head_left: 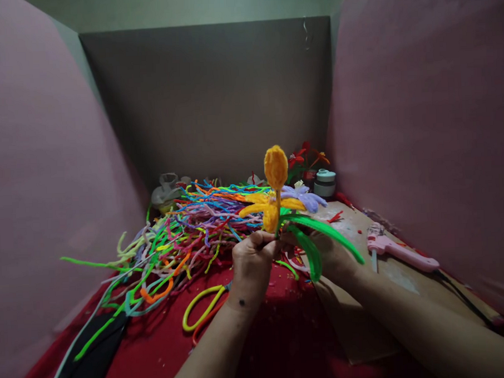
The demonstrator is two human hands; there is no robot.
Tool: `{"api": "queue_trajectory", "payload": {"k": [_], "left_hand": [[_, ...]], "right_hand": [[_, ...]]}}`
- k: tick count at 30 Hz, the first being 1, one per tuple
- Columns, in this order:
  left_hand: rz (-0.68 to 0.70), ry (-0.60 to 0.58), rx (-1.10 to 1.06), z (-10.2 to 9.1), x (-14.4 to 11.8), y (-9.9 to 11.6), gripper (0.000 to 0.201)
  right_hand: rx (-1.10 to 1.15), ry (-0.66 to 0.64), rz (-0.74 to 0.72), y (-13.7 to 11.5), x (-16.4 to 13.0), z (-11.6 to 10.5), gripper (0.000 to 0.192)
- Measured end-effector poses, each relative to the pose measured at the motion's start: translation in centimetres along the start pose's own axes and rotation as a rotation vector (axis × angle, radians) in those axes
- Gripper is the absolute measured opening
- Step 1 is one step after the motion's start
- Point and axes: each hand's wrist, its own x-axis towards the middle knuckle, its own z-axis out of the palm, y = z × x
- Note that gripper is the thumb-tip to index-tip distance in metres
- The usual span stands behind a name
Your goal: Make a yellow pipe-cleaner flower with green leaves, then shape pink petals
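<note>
Holding up an orange pipe-cleaner flower [276,188] over the middle of the red table [159,349].
Left hand [252,264] pinches the stem; right hand [328,252] grips the green leaves [316,239]; pink glue gun [399,252] by the right edge.

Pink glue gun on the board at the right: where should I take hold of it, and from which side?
Grip the pink glue gun around its long handle, coming from above and the right. It lies flat on the cardboard, its handle bare and pointing right toward the cord. Its nozzle end faces the right hand and the orange flower, so I would avoid that end.
</note>
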Motion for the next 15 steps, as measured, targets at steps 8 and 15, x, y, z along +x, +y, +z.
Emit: {"api": "queue_trajectory", "payload": {"k": [8,15], "left_hand": [[0.025,-0.022,-0.014,0.1,-0.2,-0.1,0.015],[0.075,-0.007,0.024,-0.2,0.0,-1.9,0.008]], "right_hand": [[0.005,0.032,-0.020,-0.6,0.0,0.4,0.022],[-0.075,-0.100,-0.054,-1.2,-0.6,0.3,0.010]]}}
